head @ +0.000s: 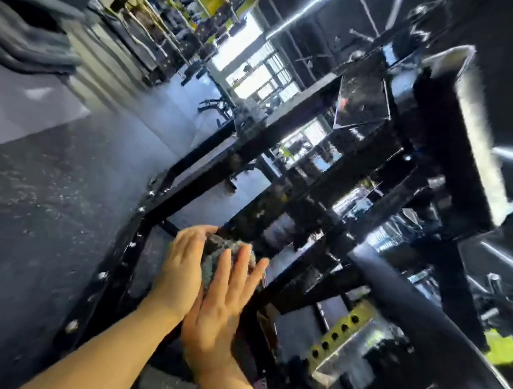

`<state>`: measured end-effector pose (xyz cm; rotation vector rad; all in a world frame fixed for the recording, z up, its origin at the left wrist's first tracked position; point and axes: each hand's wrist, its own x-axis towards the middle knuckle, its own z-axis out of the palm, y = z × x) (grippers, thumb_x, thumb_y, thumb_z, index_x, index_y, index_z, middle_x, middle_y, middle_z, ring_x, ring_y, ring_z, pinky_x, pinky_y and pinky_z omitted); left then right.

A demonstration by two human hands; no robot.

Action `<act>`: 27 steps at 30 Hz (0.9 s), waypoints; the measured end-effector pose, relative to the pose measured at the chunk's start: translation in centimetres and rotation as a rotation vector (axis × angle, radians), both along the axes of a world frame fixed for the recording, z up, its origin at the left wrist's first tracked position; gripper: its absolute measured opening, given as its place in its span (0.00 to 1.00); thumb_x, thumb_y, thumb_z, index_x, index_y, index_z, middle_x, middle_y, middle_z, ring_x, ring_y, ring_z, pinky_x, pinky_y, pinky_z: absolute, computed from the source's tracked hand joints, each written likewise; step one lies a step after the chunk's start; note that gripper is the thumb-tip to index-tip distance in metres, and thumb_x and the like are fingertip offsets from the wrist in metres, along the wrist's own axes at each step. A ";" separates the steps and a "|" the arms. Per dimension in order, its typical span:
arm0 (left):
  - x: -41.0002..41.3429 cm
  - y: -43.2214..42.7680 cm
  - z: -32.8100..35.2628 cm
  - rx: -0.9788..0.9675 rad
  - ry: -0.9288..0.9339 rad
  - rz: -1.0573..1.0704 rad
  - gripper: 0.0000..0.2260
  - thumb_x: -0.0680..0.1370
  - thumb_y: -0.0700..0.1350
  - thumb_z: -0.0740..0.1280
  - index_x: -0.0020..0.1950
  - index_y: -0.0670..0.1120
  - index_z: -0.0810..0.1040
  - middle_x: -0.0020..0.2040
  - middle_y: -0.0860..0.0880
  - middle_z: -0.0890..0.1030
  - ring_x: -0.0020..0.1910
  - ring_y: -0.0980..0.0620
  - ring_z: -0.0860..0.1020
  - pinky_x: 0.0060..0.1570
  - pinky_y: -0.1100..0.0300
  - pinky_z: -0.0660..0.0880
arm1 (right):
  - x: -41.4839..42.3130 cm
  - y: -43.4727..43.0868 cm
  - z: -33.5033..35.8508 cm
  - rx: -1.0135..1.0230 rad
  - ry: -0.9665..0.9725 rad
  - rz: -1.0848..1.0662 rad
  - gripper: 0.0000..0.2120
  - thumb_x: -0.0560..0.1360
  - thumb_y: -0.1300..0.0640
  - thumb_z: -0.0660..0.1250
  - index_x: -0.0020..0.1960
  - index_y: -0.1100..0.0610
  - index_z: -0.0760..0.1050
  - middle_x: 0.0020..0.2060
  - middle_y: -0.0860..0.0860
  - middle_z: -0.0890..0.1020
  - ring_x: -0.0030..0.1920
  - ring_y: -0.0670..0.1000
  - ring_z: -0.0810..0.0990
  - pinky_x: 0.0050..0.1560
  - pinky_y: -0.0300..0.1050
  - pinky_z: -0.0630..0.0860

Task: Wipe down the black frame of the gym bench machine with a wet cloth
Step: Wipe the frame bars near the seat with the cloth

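Both hands, left hand (182, 268) curled round cloth (217, 260), right hand (224, 294) flat-fingered pressing it; bunch firmly, then drag along black frame (286, 125).

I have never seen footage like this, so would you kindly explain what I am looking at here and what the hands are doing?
This single picture comes from a camera worn on a person's head, tilted, looking down at their own bare hands in a gym. The left hand and right hand together hold a bunched grey cloth between them, close against the black frame of a bench machine. A padded roller sticks out at the right. Below lies dark speckled floor. The picture is blurred.
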<state>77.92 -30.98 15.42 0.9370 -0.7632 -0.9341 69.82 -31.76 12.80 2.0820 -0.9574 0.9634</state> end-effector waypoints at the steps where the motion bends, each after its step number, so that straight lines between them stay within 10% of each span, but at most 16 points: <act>1: 0.5 -0.1 -2.0 -0.030 0.051 -0.071 0.13 0.82 0.47 0.51 0.54 0.60 0.73 0.58 0.57 0.73 0.65 0.52 0.71 0.62 0.62 0.67 | -0.3 0.6 -3.0 0.008 0.046 -0.019 0.26 0.83 0.50 0.50 0.78 0.52 0.46 0.78 0.51 0.47 0.77 0.61 0.43 0.74 0.58 0.49; 10: 3.0 1.4 -16.1 0.390 -0.401 -0.336 0.18 0.83 0.39 0.49 0.72 0.44 0.67 0.71 0.43 0.66 0.72 0.47 0.61 0.71 0.57 0.54 | -1.3 2.0 -1.5 0.120 0.112 -0.094 0.20 0.83 0.50 0.49 0.73 0.53 0.59 0.75 0.53 0.54 0.75 0.57 0.38 0.72 0.63 0.38; 16: 3.4 1.3 -17.4 0.441 -0.119 -0.351 0.17 0.83 0.45 0.52 0.68 0.40 0.69 0.70 0.40 0.68 0.69 0.41 0.65 0.69 0.49 0.62 | -0.6 0.0 4.4 0.024 0.072 -0.054 0.23 0.82 0.53 0.55 0.73 0.61 0.56 0.73 0.64 0.53 0.75 0.52 0.34 0.74 0.56 0.35; 20: 5.5 0.4 -18.8 0.697 0.282 -0.376 0.12 0.82 0.46 0.50 0.56 0.45 0.73 0.59 0.42 0.74 0.48 0.44 0.73 0.53 0.53 0.70 | -0.7 0.8 -2.1 -0.010 0.146 -0.026 0.22 0.81 0.52 0.54 0.73 0.57 0.55 0.76 0.58 0.51 0.77 0.53 0.37 0.74 0.57 0.36; 25: 7.0 3.3 -22.0 0.844 0.075 -0.673 0.20 0.84 0.52 0.46 0.51 0.47 0.76 0.53 0.48 0.76 0.48 0.48 0.75 0.49 0.53 0.73 | -0.6 3.4 -12.4 0.090 0.197 -0.042 0.20 0.81 0.53 0.54 0.72 0.52 0.58 0.78 0.49 0.43 0.77 0.54 0.39 0.74 0.56 0.37; 27: 7.4 3.9 -23.2 0.839 0.081 -0.686 0.20 0.84 0.53 0.46 0.49 0.48 0.76 0.52 0.48 0.77 0.51 0.46 0.76 0.50 0.52 0.73 | -1.6 5.0 -16.5 0.185 0.385 -0.038 0.19 0.80 0.55 0.52 0.71 0.52 0.62 0.78 0.51 0.46 0.77 0.56 0.45 0.72 0.59 0.54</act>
